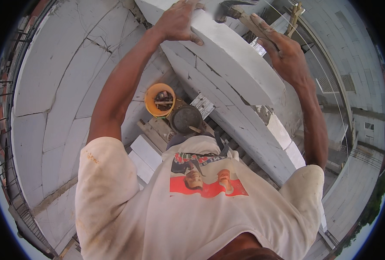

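My left hand [177,21] grips the far left end of a long white building block [236,56], its thumb pressed on the near face. The block lies along the top of a wall of similar blocks [218,89]. In my right hand [285,56] is a hammer [251,24], held by its wooden handle. The hammer's dark head is over the block's far edge, to the right of my left hand. My right fingers are partly stretched along the handle.
Below my arms stand an orange bucket [149,104] with tools or scraps inside and a dark round tub [186,120], both near wooden boards [160,130]. Another block wall [49,86] rises at left. A thin string [316,52] runs down the right side.
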`<action>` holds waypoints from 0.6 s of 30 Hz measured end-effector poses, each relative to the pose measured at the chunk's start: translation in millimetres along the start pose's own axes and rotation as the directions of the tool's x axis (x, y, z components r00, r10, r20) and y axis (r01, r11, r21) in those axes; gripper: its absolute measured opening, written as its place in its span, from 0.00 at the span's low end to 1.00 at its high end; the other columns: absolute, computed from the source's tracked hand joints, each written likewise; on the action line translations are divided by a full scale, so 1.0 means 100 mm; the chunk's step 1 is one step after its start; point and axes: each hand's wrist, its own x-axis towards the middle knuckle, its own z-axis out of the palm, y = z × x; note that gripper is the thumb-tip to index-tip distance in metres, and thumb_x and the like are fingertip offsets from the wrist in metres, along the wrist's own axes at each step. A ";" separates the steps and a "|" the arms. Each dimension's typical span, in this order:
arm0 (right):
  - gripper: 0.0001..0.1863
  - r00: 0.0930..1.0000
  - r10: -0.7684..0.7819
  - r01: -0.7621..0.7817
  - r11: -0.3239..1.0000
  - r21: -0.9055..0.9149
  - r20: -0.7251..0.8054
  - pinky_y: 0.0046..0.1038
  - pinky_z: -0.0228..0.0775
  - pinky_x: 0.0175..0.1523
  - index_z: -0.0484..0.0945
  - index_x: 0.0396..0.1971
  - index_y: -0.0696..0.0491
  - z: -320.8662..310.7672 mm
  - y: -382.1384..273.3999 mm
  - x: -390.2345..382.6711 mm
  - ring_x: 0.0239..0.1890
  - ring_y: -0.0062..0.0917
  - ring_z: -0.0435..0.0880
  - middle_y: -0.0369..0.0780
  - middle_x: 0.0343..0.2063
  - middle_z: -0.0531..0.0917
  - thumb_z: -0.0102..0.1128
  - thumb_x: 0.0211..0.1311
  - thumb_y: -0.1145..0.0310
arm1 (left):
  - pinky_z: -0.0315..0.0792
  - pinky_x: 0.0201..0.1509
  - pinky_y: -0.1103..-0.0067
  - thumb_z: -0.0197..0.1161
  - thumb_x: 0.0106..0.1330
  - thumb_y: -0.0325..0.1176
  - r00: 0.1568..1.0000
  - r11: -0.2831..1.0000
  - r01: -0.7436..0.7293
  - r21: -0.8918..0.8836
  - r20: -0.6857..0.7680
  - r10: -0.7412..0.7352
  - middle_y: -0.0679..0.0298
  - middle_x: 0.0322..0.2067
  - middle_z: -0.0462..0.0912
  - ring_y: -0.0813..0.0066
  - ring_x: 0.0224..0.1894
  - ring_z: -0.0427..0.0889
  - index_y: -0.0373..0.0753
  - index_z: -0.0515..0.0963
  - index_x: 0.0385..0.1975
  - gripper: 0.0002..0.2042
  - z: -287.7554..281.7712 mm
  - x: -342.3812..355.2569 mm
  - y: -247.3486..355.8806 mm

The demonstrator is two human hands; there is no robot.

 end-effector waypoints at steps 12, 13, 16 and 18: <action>0.25 0.971 0.043 -0.051 0.998 -0.027 -0.236 0.37 0.78 0.45 0.78 0.62 0.46 -0.29 -0.05 -0.92 0.39 0.37 0.86 0.44 0.38 0.86 0.68 0.64 0.64 | 0.54 0.80 0.58 0.78 0.30 0.70 0.996 0.987 0.042 0.153 -0.082 -0.030 0.61 0.65 0.73 0.49 0.72 0.64 0.45 0.54 0.74 0.67 0.10 -0.04 -0.11; 0.28 0.961 0.036 -0.039 0.999 -0.005 -0.275 0.36 0.77 0.44 0.77 0.64 0.43 -0.31 -0.07 -1.03 0.38 0.37 0.86 0.44 0.38 0.85 0.70 0.62 0.66 | 0.53 0.80 0.58 0.78 0.30 0.70 0.997 0.986 0.031 0.165 -0.079 -0.018 0.62 0.65 0.73 0.50 0.72 0.63 0.45 0.54 0.74 0.67 0.12 -0.03 -0.10; 0.29 0.919 0.285 -0.327 0.937 -0.123 -0.273 0.35 0.76 0.43 0.79 0.61 0.46 -0.44 -0.33 -1.39 0.36 0.35 0.84 0.40 0.36 0.83 0.73 0.56 0.71 | 0.51 0.81 0.58 0.76 0.33 0.71 0.999 0.972 -0.011 0.236 -0.041 0.021 0.63 0.68 0.70 0.54 0.73 0.62 0.48 0.56 0.74 0.64 0.04 -0.01 -0.09; 0.26 0.880 0.261 -0.336 0.933 -0.132 -0.398 0.36 0.75 0.42 0.81 0.55 0.48 -0.41 -0.26 -1.67 0.35 0.36 0.83 0.40 0.35 0.81 0.73 0.53 0.72 | 0.50 0.82 0.59 0.74 0.35 0.73 0.997 0.952 -0.065 0.300 -0.020 0.074 0.65 0.70 0.68 0.58 0.74 0.62 0.50 0.58 0.74 0.62 0.03 0.01 -0.01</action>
